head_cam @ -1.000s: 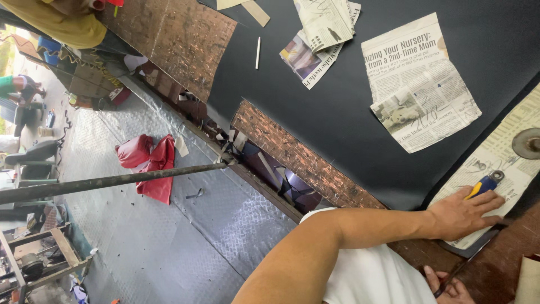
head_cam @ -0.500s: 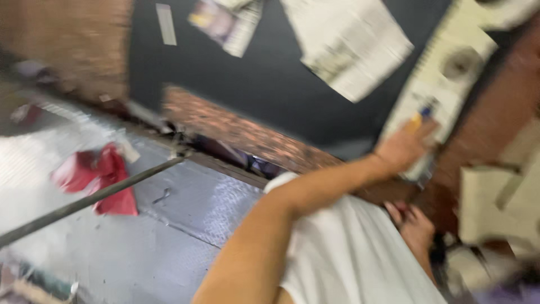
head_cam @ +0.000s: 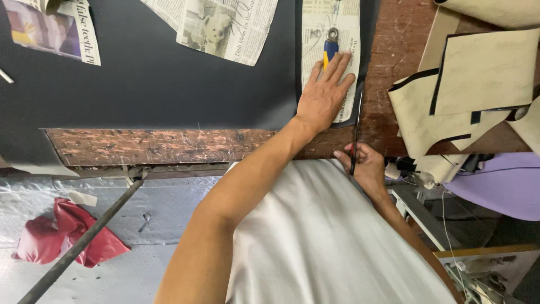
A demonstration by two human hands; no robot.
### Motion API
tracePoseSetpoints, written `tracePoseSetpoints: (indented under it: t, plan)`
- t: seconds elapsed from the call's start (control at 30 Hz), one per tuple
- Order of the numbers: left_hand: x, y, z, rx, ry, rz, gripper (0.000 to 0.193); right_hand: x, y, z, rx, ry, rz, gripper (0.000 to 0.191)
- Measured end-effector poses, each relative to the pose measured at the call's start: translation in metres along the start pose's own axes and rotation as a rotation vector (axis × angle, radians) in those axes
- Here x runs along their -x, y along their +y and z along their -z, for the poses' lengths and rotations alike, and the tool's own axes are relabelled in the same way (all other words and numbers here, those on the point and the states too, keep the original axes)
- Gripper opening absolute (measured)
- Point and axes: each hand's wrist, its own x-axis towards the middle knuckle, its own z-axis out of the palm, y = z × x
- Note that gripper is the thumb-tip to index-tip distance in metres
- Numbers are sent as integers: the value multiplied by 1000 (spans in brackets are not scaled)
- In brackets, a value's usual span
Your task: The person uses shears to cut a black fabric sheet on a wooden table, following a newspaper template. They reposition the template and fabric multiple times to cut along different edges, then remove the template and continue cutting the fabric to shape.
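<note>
Left hand (head_cam: pixel 325 93) now flat on newspaper pattern (head_cam: pixel 329 22) — right hand (head_cam: pixel 364 166) grips scissors (head_cam: pixel 355 132).

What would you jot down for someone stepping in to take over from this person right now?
Left hand: open, pressed flat on a newspaper sheet lying over the dark sheet.
Right hand: closed on scissors, blades along the paper's right edge, near the table's front.
Nearby: blue-and-yellow tool at the left fingertips; cream pieces stacked to the right on the wooden table.
Done: the blades have only entered the lower edge.
Left: the edge farther up looks uncut, though it is hard to tell.
</note>
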Motion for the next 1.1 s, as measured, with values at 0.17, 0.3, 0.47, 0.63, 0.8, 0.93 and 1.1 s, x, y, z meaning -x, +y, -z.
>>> tracePoseSetpoints:
  t: [0.17, 0.3, 0.47, 0.63, 0.8, 0.93, 1.1]
  plan:
    - [1, 0, -8, -1, -23, -2, 45, -6, 0, 1, 47, 32, 104, 32]
    - [1, 0, -8, 6, -27, 1, 47, -8, -1, 1, 72, 48, 106, 33]
    - [-1, 0, -10, -33, -41, 5, 47, -7, -5, 3, 81, 31, 70, 31]
    - [0, -3, -11, -1, -17, -5, 47, -8, -6, 4, -13, 12, 80, 31]
    - [-1, -3, -7, -5, 1, -8, 43, -17, -9, 8, 55, 25, 117, 32]
    - [-1, -2, -5, -12, -41, -11, 45, -26, -10, 11, 43, 22, 112, 31]
    - [-1, -2, -5, -7, -3, -7, 46, -29, -8, 12, -22, -13, 135, 30]
